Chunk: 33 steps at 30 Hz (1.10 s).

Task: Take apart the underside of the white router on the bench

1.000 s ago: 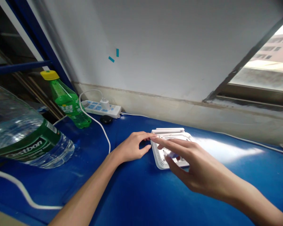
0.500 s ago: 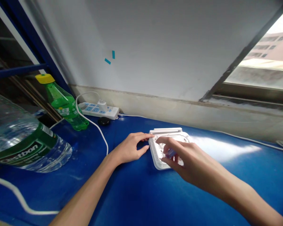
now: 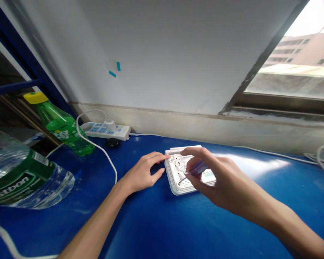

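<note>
White plastic router [image 3: 178, 176] under both hands, left hand [image 3: 143, 172] loosely open, fingertips on its edge, right hand [image 3: 218, 181] pinching small screwdriver [image 3: 196, 169] over it

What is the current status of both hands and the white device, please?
Left hand steadies white vented plastic device at its left edge. Right hand pinches small screwdriver, tip on device. Nothing in the way.

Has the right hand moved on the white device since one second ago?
Yes. The right hand has curled and drawn back over the white device, now pinching a small tool.
</note>
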Motion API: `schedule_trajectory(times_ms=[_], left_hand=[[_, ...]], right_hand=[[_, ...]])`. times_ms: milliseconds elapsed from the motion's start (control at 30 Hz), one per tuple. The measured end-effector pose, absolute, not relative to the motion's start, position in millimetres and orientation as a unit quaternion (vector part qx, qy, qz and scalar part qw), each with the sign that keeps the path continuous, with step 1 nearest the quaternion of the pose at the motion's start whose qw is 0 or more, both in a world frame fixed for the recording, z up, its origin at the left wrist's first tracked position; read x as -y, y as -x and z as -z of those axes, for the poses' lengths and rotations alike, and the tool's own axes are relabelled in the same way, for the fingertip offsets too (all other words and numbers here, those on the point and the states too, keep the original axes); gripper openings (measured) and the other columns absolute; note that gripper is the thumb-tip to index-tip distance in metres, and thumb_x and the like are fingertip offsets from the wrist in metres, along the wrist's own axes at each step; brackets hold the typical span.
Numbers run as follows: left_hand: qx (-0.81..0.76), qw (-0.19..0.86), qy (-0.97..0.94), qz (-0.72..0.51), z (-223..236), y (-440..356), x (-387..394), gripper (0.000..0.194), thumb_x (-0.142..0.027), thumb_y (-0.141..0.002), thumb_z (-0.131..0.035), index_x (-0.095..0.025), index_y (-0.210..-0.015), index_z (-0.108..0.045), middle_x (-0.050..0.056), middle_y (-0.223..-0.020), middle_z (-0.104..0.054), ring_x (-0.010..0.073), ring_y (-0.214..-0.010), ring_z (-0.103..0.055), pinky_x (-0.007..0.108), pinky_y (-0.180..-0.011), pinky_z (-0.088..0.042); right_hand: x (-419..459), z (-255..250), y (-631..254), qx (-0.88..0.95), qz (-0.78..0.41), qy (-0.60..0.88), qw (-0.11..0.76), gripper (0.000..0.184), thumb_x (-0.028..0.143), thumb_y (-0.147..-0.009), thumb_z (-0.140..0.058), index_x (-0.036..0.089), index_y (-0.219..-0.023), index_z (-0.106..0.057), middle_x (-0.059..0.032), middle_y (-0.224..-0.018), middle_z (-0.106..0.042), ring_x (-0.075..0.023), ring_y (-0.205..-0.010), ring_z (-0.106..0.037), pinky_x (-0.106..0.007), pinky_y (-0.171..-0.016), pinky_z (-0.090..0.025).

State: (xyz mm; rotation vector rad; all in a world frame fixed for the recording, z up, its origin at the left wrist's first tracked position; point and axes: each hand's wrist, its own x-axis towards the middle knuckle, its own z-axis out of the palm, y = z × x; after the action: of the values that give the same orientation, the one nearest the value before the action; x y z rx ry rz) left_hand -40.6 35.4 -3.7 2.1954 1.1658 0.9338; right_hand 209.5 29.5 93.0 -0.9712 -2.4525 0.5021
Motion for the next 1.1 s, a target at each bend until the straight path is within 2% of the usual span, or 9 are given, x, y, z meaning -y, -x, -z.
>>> schedule_trajectory(times_ms=[133,200,233,300,367,533,700,900,1100], left_hand=[[-0.412,0.222,-0.791,-0.393,-8.2,20.8,-20.4,0.037,-0.014,-0.092,-0.063,-0.024,-0.126,-0.069,0.008,-0.124,-0.066,0.0236,-0.118,-0.060,0.040,-0.106,-0.049],[-0.384,0.235,-0.793,-0.411,-13.1,4.6,-13.9,0.035,-0.022,-0.089,-0.073,-0.022,-0.124,-0.070,0.008,-0.118,-0.070,0.0255,-0.115,-0.060,0.041,-0.104,-0.049],[-0.376,0.233,-0.791,-0.422,-14.8,-3.8,-12.1,0.029,-0.025,-0.089,-0.075,-0.021,-0.118,-0.073,0.007,-0.111,-0.073,0.0255,-0.110,-0.061,0.041,-0.102,-0.050],[-0.364,0.219,-0.790,-0.442,-17.4,-18.2,-12.1,0.011,-0.021,-0.094,-0.070,-0.020,-0.103,-0.076,0.006,-0.096,-0.076,0.0230,-0.098,-0.063,0.039,-0.093,-0.052],[-0.361,0.218,-0.798,-0.431,-20.3,-28.5,-16.6,0.008,-0.018,-0.095,-0.069,-0.019,-0.097,-0.077,0.005,-0.091,-0.077,0.0224,-0.094,-0.064,0.037,-0.089,-0.053],[-0.343,0.225,-0.848,-0.334,-33.9,-53.7,-37.3,0.007,-0.013,-0.090,-0.074,-0.019,-0.092,-0.078,0.004,-0.088,-0.078,0.0228,-0.092,-0.065,0.035,-0.086,-0.052],[-0.269,0.207,-0.908,-0.244,-42.9,-110.8,-53.4,0.007,-0.018,-0.093,-0.072,-0.019,-0.089,-0.078,0.005,-0.086,-0.075,0.0208,-0.088,-0.066,0.030,-0.079,-0.051],[-0.238,0.155,-0.943,-0.175,-29.0,-171.9,-64.2,0.009,-0.015,-0.092,-0.071,-0.018,-0.086,-0.077,0.006,-0.085,-0.074,0.0228,-0.092,-0.063,0.031,-0.080,-0.050],[-0.238,0.145,-0.945,-0.170,-6.7,-186.8,-69.7,0.010,-0.017,-0.093,-0.069,-0.021,-0.087,-0.077,0.007,-0.094,-0.073,0.0256,-0.104,-0.061,0.036,-0.084,-0.050]], right_hand=[[-28.1,-92.6,-216.1,0.849,-0.219,0.363,0.315,0.047,0.014,-0.091,-0.065,0.031,-0.132,-0.049,0.0033,-0.087,-0.073,-0.0123,-0.069,-0.072,-0.021,-0.065,-0.057],[-27.2,-89.3,-223.0,0.818,-0.254,0.371,0.360,0.046,0.016,-0.090,-0.068,0.029,-0.130,-0.049,0.0024,-0.087,-0.072,-0.0127,-0.069,-0.072,-0.022,-0.065,-0.060],[-26.6,-87.4,-227.6,0.803,-0.271,0.373,0.377,0.046,0.018,-0.090,-0.070,0.028,-0.129,-0.049,0.0017,-0.088,-0.072,-0.0134,-0.069,-0.072,-0.023,-0.066,-0.061],[-25.7,-84.2,-239.4,0.781,-0.294,0.374,0.405,0.046,0.020,-0.089,-0.072,0.026,-0.129,-0.049,-0.0003,-0.089,-0.073,-0.0152,-0.071,-0.073,-0.025,-0.067,-0.064],[-25.6,-81.7,-255.5,0.759,-0.295,0.382,0.436,0.048,0.022,-0.088,-0.074,0.025,-0.129,-0.049,-0.0017,-0.089,-0.073,-0.0169,-0.072,-0.074,-0.027,-0.067,-0.065],[-33.1,-64.7,-313.4,0.688,-0.275,0.436,0.512,0.057,0.029,-0.081,-0.083,0.024,-0.128,-0.051,-0.0019,-0.086,-0.074,-0.0194,-0.071,-0.075,-0.030,-0.067,-0.066],[-46.1,-27.2,-375.5,0.571,-0.262,0.520,0.579,0.059,0.039,-0.076,-0.087,0.025,-0.122,-0.052,-0.0009,-0.083,-0.076,-0.0217,-0.064,-0.075,-0.035,-0.063,-0.067],[-59.0,-5.0,-414.1,0.504,-0.258,0.539,0.623,0.067,0.043,-0.070,-0.090,0.024,-0.121,-0.050,-0.0003,-0.079,-0.076,-0.0226,-0.062,-0.075,-0.038,-0.066,-0.066],[-59.3,-5.9,-411.4,0.511,-0.286,0.520,0.622,0.069,0.044,-0.072,-0.089,0.024,-0.125,-0.048,0.0000,-0.081,-0.076,-0.0213,-0.063,-0.075,-0.036,-0.066,-0.065]])
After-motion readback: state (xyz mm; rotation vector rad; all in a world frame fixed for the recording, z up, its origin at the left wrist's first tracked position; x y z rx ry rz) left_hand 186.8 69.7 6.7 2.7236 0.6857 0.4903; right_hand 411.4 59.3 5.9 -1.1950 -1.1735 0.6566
